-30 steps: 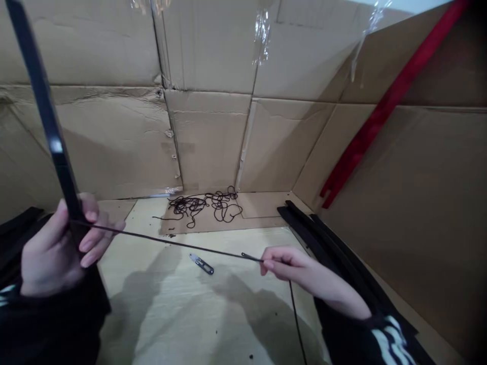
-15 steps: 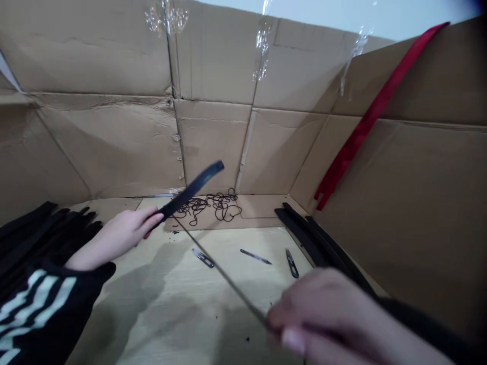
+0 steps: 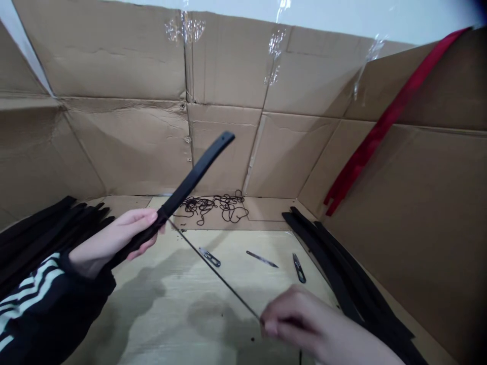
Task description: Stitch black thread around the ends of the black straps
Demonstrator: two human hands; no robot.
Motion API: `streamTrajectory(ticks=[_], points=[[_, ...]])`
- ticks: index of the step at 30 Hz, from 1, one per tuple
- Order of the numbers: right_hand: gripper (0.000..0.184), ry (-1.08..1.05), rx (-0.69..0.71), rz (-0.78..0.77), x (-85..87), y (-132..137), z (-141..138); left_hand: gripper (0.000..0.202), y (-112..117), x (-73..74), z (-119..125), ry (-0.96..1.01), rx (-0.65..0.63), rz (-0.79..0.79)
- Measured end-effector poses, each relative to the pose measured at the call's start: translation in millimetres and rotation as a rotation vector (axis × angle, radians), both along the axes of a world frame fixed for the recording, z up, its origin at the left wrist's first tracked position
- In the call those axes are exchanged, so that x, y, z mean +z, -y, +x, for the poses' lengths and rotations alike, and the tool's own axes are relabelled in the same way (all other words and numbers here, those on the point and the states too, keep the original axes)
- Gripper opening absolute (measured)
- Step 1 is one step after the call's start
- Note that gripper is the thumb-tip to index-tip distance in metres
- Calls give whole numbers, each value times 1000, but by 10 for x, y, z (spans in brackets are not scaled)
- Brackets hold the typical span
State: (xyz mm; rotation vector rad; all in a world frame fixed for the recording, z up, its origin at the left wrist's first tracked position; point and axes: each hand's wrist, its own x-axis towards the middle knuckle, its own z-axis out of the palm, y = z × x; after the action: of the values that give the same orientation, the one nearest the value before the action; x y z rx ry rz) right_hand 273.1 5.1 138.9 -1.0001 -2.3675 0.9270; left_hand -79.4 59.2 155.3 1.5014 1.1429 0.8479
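My left hand (image 3: 117,238) is wrapped round a long flat black strip (image 3: 190,180) that slants up and to the right over the wooden table (image 3: 167,314). A thin black cord (image 3: 213,268) runs taut from the strip near my left fingers down to my right hand (image 3: 300,322), which pinches the cord's near end close to the camera. Behind the cord on the table lie a small metal clip (image 3: 210,257), a thin dark needle-like tool (image 3: 262,259) and small thread snips (image 3: 299,268).
Cardboard walls (image 3: 133,137) enclose the table on three sides. A tangle of black cord (image 3: 215,207) lies at the back. Piles of black strips sit at the left (image 3: 41,228) and along the right wall (image 3: 342,274). A red strip (image 3: 380,126) leans on the right wall.
My left hand swung the black strip from upright at the far left down to a slant over the table. My right hand pulled the cord back towards me, uncovering the tools.
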Motion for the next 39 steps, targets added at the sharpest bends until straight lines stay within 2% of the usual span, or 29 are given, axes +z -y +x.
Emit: streamTrajectory(ticks=[1, 2, 4, 5, 6, 8, 10, 11, 12, 13, 15, 16, 17, 18, 19, 21, 22, 23, 24, 25, 26, 28, 29, 31, 34, 37, 39], points=[[21, 9, -63, -16, -59, -113, 23, 46, 54, 39, 1, 5, -109, -39], [24, 16, -142, -19, -96, -232, 50, 49, 103, 73, 14, -36, -274, -74], [30, 31, -279, 13, -81, -431, 95, 40, 173, 107, 87, -385, -669, -112], [32, 13, -334, 45, -28, -486, 103, 33, 190, 102, 142, -562, -729, 5], [34, -7, -360, 74, 47, -503, 94, 29, 193, 83, 202, -713, -652, 169], [34, -44, -340, 105, 220, -427, 32, 28, 168, 32, 302, -913, -210, 457], [34, -78, -241, 77, 342, -279, -64, 27, 124, 10, 329, -868, 218, 603], [34, -99, -186, 43, 363, -214, -109, 30, 104, 20, 310, -748, 311, 593], [34, -111, -132, -4, 356, -171, -142, 34, 89, 41, 272, -600, 309, 526], [34, -119, -100, -50, 325, -154, -161, 39, 78, 67, 222, -452, 187, 411], [33, -142, -92, -119, 219, -190, -158, 43, 65, 103, 120, -314, -244, 90], [33, -150, -110, -137, 160, -224, -146, 42, 59, 100, 85, -349, -454, -12], [33, -148, -132, -142, 103, -256, -135, 39, 52, 81, 68, -409, -545, -35], [33, -137, -150, -136, 51, -278, -133, 35, 45, 46, 70, -484, -570, -12], [33, -122, -159, -124, 3, -287, -142, 35, 41, 2, 88, -595, -480, 115], [31, -117, -169, -122, -91, -278, -193, 33, 46, -88, 151, -754, -209, 317], [31, -152, -171, -161, -139, -273, -224, 34, 58, -120, 184, -811, -76, 411], [31, -208, -166, -232, -187, -277, -251, 34, 76, -139, 209, -815, -16, 450], [34, -264, -151, -325, -232, -294, -268, 36, 99, -145, 225, -787, -21, 452], [37, -315, -141, -408, -268, -325, -271, 38, 125, -139, 232, -720, -99, 401], [39, -353, -127, -459, -291, -367, -260, 41, 151, -126, 232, -629, -237, 305], [42, -358, -82, -455, -283, -465, -205, 43, 201, -94, 221, -502, -534, 96], [41, -330, -64, -416, -250, -508, -172, 44, 224, -81, 216, -499, -639, 32], [37, -254, -30, -348, -143, -559, -123, 43, 266, -70, 212, -574, -738, 17], [35, -116, -62, -272, 36, -518, -138, 43, 327, -101, 219, -773, -648, 165], [33, 14, -106, -91, 124, -366, -251, 44, 359, -177, 235, -1021, -444, 353], [28, 15, -142, 60, 102, -256, -330, 46, 350, -226, 242, -1173, -266, 433]])
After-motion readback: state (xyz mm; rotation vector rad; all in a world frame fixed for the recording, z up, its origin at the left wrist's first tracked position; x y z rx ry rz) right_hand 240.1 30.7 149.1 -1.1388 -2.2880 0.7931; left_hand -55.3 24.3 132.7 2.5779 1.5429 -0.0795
